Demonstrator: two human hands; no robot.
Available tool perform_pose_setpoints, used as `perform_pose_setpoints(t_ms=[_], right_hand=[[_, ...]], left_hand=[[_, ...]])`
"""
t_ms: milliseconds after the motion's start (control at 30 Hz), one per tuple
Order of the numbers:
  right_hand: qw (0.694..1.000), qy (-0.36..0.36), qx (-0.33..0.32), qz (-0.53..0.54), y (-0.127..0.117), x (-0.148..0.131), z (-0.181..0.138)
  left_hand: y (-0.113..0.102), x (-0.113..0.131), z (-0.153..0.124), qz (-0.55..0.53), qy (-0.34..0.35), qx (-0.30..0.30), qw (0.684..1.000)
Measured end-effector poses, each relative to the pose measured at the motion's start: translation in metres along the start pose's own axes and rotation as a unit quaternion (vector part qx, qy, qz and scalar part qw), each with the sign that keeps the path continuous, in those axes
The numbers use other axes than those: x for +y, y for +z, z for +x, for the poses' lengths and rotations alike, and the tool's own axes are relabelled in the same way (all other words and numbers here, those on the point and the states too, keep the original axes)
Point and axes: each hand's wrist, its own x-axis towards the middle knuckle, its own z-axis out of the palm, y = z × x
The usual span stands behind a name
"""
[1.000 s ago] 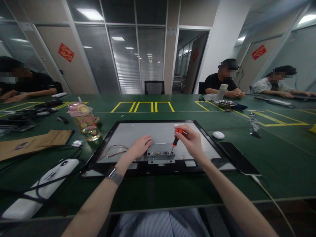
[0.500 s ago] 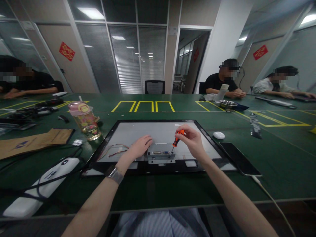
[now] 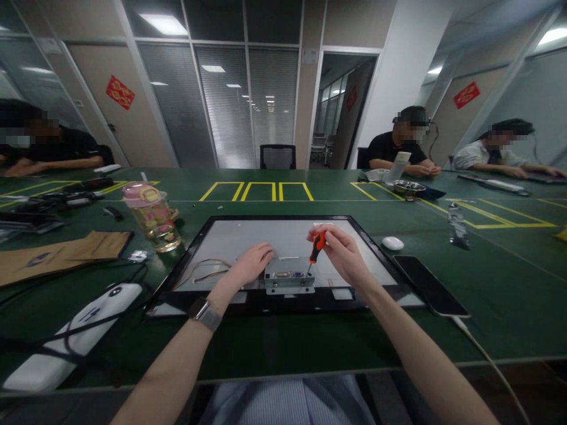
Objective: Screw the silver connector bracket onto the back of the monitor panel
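- Right hand (image 3: 348,254): fingers and thumb pinch the handle of a red-and-black screwdriver (image 3: 318,245), shaft slanting down to the left, tip at the right end of the bracket (image 3: 283,282). Exact contact of the tip is too small to confirm.
- Left hand (image 3: 251,264): lies palm down, fingers close together, fingertips beside the far left corner of the bracket. Whether it grips the bracket cannot be told. A watch (image 3: 206,313) is on the wrist.
- Bracket: metal, on the near middle part of the panel (image 3: 283,231), ports facing the near side.
- Panel: black frame, pale back up, flat on the green table (image 3: 274,348). Thin wires (image 3: 212,273) lie on it, left of the left hand.
- Right of the panel: a phone (image 3: 429,284), dark screen up, with a white cable (image 3: 487,356) at its near end; a small white rounded item (image 3: 393,243) lies farther off.
- Left of the panel: a pink-lidded cup (image 3: 153,221), upright; a paper bag (image 3: 48,260); nearer, a white power strip (image 3: 95,321) crossed by dark cords.
- Far right: a metal bowl (image 3: 410,188) near a seated person (image 3: 394,147).
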Motion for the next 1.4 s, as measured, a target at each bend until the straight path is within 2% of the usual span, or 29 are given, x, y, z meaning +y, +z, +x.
perform_pose_setpoints(t_ms=[233, 500, 733, 833, 967, 1167, 1400], right_hand=[[1.0, 0.025, -0.014, 0.012, -0.0017, 0.001, -0.0009], [1.0, 0.013, -0.012, -0.003, -0.0015, 0.0007, -0.0004], [0.989, -0.067, 0.051, -0.126, -0.0025, 0.0007, -0.0007], [0.988, -0.075, 0.029, -0.132, -0.0001, -0.0032, -0.0031], [0.993, -0.047, -0.012, -0.11, 0.0015, -0.0052, -0.0049], [0.981, -0.085, 0.059, -0.164, 0.0032, -0.0033, -0.0035], [0.993, -0.06, 0.002, -0.102, 0.0059, -0.0049, -0.0064]], left_hand=[[-0.0005, 0.0027, 0.0005, 0.007, 0.003, 0.001, 1.0], [0.0014, -0.0005, 0.0013, 0.007, 0.002, 0.0, 1.0], [0.0023, -0.0007, 0.0014, 0.013, 0.011, 0.01, 1.0], [0.0015, 0.0011, 0.0014, 0.015, 0.009, 0.011, 1.0], [-0.0002, 0.003, 0.0007, 0.017, 0.007, 0.006, 1.0], [0.0012, -0.0009, 0.0005, 0.008, -0.001, 0.004, 1.0], [0.0011, 0.0006, 0.0007, 0.013, 0.006, 0.005, 1.0]])
